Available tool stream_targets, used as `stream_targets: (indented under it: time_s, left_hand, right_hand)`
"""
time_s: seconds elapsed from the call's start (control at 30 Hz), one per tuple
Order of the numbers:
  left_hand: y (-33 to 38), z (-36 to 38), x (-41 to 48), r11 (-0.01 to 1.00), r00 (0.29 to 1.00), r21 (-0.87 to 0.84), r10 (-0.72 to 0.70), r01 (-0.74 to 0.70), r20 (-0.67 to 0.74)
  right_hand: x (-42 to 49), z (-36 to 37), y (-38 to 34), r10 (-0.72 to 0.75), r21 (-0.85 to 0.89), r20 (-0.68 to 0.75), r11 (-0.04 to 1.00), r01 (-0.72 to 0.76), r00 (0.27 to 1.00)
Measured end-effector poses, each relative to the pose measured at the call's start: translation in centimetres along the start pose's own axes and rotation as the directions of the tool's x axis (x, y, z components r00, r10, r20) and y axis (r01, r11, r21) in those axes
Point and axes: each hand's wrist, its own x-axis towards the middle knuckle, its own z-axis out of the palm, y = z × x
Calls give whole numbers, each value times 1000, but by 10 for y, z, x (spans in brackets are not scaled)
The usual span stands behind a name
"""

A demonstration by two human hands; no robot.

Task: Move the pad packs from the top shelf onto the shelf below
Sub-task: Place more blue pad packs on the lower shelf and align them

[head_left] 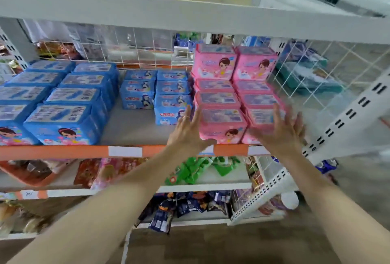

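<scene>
Pink pad packs [236, 95] fill the right end of the shelf [135, 128] with the orange front lip, in two rows running from the front edge back to the wire grid [135, 53] at the rear; at the back of each row one more pack is stacked on top. Both hands reach toward the front of these rows with fingers spread and nothing in them. The left hand [187, 133] is open beside the left flank of the front pink pack [221, 124], its thumb at the pack's lower front corner near the shelf lip; whether the palm is pressed to the wrapper cannot be told. A ring sits on one of its fingers. The right hand [282, 131] is open too, blurred, in front of the right front pack [259, 116], and contact cannot be told.

To the left of the pink rows stand small blue packs [156, 95] in two short rows, set back from the front edge. Larger blue packs [61, 103] take up the left end of the same shelf. On the shelf below [202, 187], green bags [196, 171] lie under the pink rows, with reddish snack bags [101, 171] further left.
</scene>
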Motion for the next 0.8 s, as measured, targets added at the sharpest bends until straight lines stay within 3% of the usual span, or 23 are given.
stream_targets:
  time_s: [0.1, 0.27, 0.4, 0.53, 0.63, 0.7, 0.8]
  left_hand:
    - [2, 2, 25, 988, 997, -134, 75, -74, 3]
    - [-2, 10, 33, 983, 989, -120, 130, -137, -70]
    - [-4, 11, 35, 987, 986, -40, 156, -159, -58]
    - [-7, -2, 22, 971, 978, -124, 209, -206, 17]
    - [-28, -14, -2, 993, 945, -14, 103, -113, -310]
    - [-49, -21, -9, 999, 880, 38, 20, -3, -474]
    - [-79, -23, -3, 994, 916, -21, -110, 111, -386]
  right_hand:
    - [32, -16, 16, -72, 147, 96, 987, 57, 993]
    - [49, -8, 31, -174, 264, 240, 959, 108, 955]
    - [50, -5, 35, -255, 68, 164, 967, 247, 953]
    - [42, -16, 28, -257, 32, 193, 966, 256, 947]
    - [20, -23, 3, -296, 7, -17, 955, 296, 955]
    - [-1, -23, -30, -440, 5, -174, 894, 448, 881]
    - [-27, -6, -94, -626, -110, -179, 780, 617, 759]
